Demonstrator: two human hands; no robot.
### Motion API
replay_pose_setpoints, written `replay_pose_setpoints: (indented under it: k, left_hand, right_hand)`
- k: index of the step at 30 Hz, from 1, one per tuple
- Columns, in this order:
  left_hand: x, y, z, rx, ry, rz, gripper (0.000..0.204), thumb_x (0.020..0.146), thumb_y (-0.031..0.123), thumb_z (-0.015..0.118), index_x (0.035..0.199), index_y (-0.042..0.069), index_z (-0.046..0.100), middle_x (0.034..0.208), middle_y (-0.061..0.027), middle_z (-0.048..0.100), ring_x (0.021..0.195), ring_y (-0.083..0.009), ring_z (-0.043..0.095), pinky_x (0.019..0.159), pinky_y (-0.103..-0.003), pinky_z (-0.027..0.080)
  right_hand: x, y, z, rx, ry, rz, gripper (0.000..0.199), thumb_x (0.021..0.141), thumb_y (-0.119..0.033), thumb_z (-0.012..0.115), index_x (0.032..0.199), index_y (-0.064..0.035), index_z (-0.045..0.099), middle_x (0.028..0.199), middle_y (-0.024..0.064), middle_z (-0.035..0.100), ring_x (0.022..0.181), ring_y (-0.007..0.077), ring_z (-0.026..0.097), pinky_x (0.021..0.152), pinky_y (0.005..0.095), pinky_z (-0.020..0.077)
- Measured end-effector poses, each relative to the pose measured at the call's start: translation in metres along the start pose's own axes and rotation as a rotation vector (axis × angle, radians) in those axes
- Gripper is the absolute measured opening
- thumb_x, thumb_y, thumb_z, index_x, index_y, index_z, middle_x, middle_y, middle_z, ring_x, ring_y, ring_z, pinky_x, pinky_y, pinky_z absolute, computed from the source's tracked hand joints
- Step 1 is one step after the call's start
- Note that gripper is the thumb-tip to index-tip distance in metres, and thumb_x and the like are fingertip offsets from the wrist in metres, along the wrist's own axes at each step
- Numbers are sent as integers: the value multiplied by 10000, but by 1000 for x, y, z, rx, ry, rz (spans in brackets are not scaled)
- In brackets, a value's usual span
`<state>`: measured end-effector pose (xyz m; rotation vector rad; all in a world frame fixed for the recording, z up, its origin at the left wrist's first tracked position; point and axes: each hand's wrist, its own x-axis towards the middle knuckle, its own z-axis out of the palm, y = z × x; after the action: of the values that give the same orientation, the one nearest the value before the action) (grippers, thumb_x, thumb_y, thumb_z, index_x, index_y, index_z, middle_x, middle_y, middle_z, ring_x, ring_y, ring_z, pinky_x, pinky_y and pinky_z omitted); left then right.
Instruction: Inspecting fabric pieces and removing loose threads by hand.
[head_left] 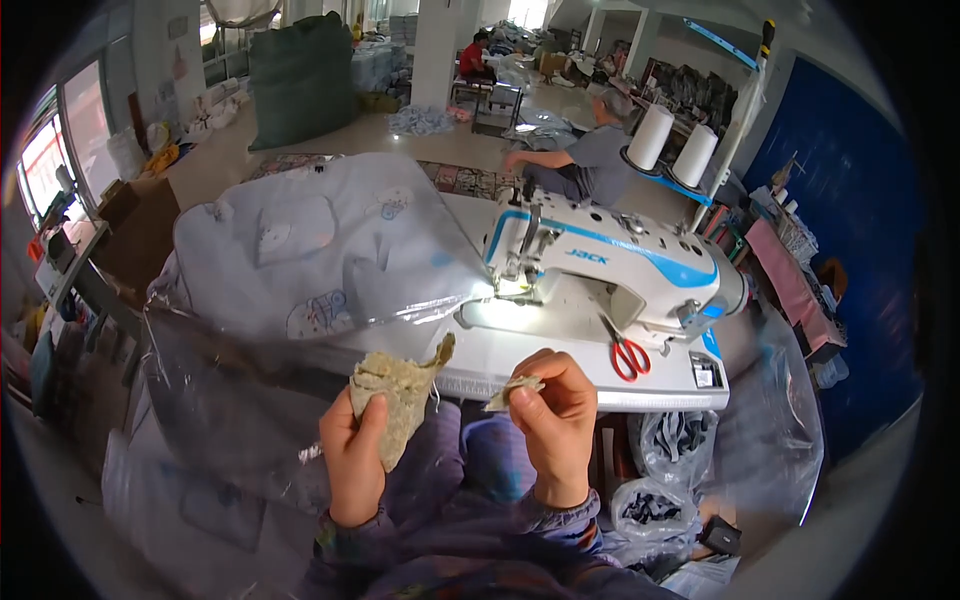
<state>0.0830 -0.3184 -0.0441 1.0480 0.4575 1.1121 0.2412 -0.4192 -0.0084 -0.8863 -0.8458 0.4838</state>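
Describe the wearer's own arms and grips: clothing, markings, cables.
Left grip and right grip are bare hands: no gloves, and no rings, markings or cables that I can see. Left sleeve and right sleeve are long, dark and purplish with a mottled multicolour pattern, gathered into cuffs at the wrists. Finer print is too blurred to tell.
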Motion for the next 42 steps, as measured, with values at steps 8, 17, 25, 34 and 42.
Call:
replay_pose_setpoints:
  k: [8, 17, 25, 34, 42]
  left_hand:
    - [60, -25, -9, 39, 50, -73, 239, 991, 64, 506, 1155, -80, 605, 1013, -61, 674, 876, -83, 605, 789, -249, 493]
    - [93, -43, -17, 9, 96, -95, 238, 990, 75, 510, 1144, -78, 607, 1007, -69, 672, 876, -86, 601, 791, -249, 484]
    - [99, -47, -20, 42, 84, -84, 245, 992, 108, 524, 1128, -77, 611, 990, -58, 671, 863, -81, 593, 783, -242, 475]
    - [97, -46, -23, 59, 78, -98, 256, 997, 115, 509, 1147, -71, 601, 1026, -67, 668, 907, -96, 600, 818, -255, 473]
    - [94, -43, -17, 52, 86, -77, 244, 993, 102, 516, 1134, -75, 609, 993, -53, 668, 867, -77, 587, 793, -241, 470]
  right_hand:
    - [51, 49, -12, -1, 55, 138, 124, 859, 31, 672, 932, 2, 575, 876, 77, 591, 644, 82, 494, 541, 203, 391]
    - [75, 72, -16, -2, 100, 249, 104, 868, 40, 656, 931, 14, 578, 862, 65, 581, 638, 75, 474, 534, 206, 371]
    - [80, 79, -16, 26, 101, 270, 101, 878, 29, 658, 936, 22, 576, 866, 67, 567, 633, 78, 468, 538, 211, 371]
    - [77, 79, -17, 65, 60, 277, 119, 885, 29, 675, 976, -17, 614, 912, 25, 637, 690, 45, 527, 593, 191, 415]
    - [78, 65, -10, 89, 65, 220, 138, 859, 81, 659, 960, -1, 614, 886, 50, 618, 755, 86, 550, 640, 223, 439]
